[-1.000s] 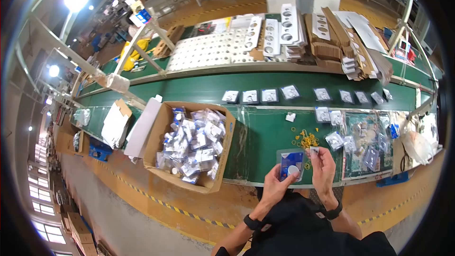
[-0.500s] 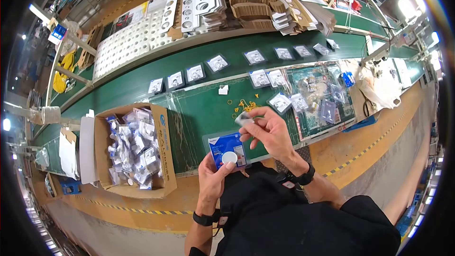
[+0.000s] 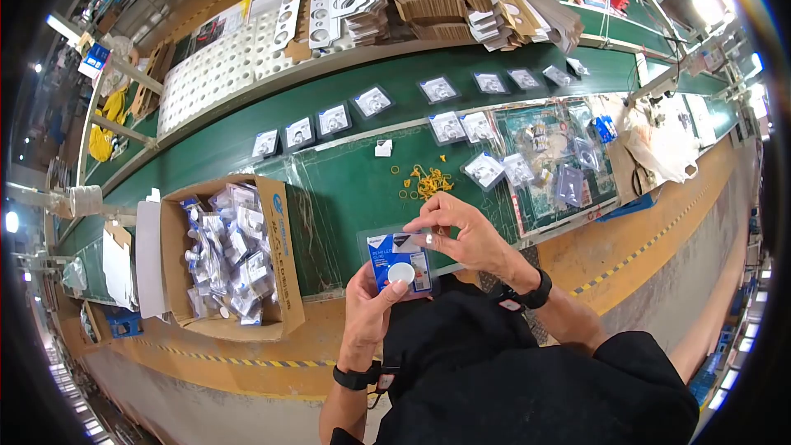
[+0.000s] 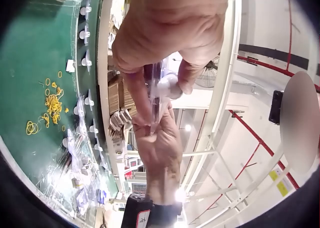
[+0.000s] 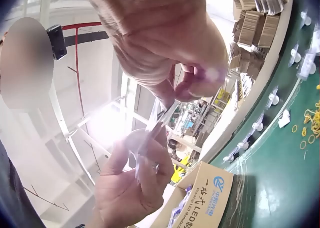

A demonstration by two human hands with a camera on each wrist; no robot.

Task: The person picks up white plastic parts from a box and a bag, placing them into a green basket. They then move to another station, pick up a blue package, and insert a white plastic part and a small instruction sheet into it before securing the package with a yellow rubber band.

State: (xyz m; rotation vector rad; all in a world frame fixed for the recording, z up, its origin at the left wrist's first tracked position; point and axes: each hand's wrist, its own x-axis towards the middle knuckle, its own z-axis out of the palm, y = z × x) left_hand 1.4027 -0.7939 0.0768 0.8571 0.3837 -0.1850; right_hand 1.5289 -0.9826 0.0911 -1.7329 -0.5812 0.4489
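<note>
My L. hand [image 3: 367,313]: grip closed, thumb [image 3: 389,295] across front, fingers behind. L. forearm [image 3: 344,414] approx. vert. in head view. My R. hand [image 3: 473,241]: above and to R. of L. hand, thumb and index pinching, wrist [image 3: 517,272] to lower R. R. forearm [image 3: 575,320] slants up-left toward it.

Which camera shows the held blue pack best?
The head view: the blue pack shows its printed front and white disc there. The left wrist view has it nearly edge-on; the right wrist view shows mostly clear plastic, partly covered by fingers.
</note>
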